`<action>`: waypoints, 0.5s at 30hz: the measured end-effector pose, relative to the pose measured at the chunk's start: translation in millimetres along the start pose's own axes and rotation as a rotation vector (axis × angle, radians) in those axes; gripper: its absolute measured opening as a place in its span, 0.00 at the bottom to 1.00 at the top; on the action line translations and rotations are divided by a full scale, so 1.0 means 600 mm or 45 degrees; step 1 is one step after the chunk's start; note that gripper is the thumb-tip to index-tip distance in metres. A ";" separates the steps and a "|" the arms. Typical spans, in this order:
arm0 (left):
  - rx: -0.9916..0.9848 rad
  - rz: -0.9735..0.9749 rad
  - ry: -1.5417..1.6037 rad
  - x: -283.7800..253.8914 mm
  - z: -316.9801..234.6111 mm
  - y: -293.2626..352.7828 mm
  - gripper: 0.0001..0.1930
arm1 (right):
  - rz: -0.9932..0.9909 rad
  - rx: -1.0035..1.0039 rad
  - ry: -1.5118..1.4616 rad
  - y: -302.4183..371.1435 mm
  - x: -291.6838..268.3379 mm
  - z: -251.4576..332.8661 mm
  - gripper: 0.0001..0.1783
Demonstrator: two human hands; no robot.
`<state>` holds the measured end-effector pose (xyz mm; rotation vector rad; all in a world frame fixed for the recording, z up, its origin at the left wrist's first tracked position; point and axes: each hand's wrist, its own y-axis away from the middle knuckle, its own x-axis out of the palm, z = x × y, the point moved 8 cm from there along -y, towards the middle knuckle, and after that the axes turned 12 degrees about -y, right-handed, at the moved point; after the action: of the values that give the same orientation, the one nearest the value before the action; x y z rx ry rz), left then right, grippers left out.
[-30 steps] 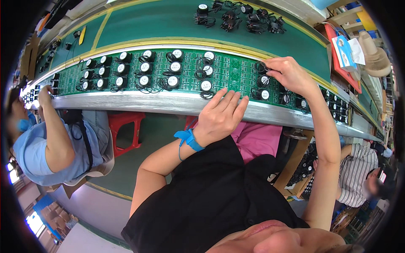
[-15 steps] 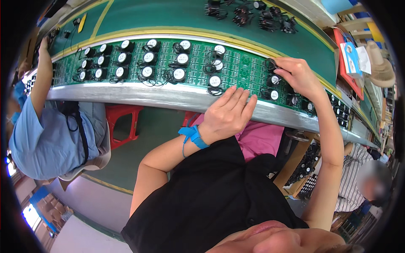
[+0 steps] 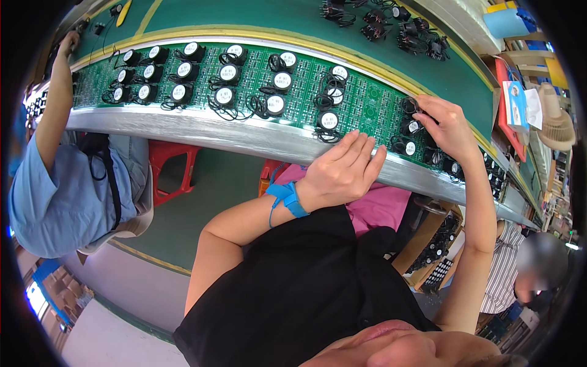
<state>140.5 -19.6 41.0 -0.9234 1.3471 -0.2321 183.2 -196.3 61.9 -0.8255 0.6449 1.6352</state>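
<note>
Bench (image 3: pixel 257 27): green top, runs along the far side. Metal rail (image 3: pixel 214 126) borders the near edge of the circuit boards (image 3: pixel 367 104); probably there to keep them in line. Boards sit between rail and bench, populated side up, so everything is reachable from above.

Loose parts (image 3: pixel 374 30) heaped on the bench beyond the boards, presumably parked there to leave the boards uncovered.

Left hand (image 3: pixel 345 168): palm down, fingers slightly spread, nothing gripped. Tips rest at the near board edge, likely steadying it. Right hand (image 3: pixel 446 125): thumb and forefinger at the far black part (image 3: pixel 408 105) of a column; can't tell if they pinch it.

Blue wrist strap (image 3: pixel 287 199) on left wrist.

White-topped parts (image 3: pixel 275 105) stand in columns, wires coiled beside them, maybe to avoid tangling.
</note>
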 end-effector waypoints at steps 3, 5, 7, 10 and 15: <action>-0.018 0.011 0.003 -0.002 0.002 -0.003 0.13 | 0.017 -0.033 0.109 -0.005 -0.003 0.012 0.13; -0.031 0.028 0.002 -0.002 0.004 -0.004 0.12 | 0.088 -0.038 0.126 -0.011 0.003 0.012 0.13; -0.026 0.037 -0.004 -0.002 0.004 -0.004 0.12 | 0.110 -0.048 0.125 -0.012 0.002 0.010 0.13; -0.035 0.038 0.000 -0.003 0.004 -0.005 0.12 | 0.139 -0.076 0.130 -0.021 0.005 0.014 0.13; -0.029 0.037 -0.007 -0.002 0.005 -0.006 0.11 | 0.071 0.042 0.047 -0.019 0.007 0.010 0.12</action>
<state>144.0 -20.0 44.5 -0.9224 1.3601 -0.1921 192.6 -186.5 62.3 -0.8220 0.7245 1.6587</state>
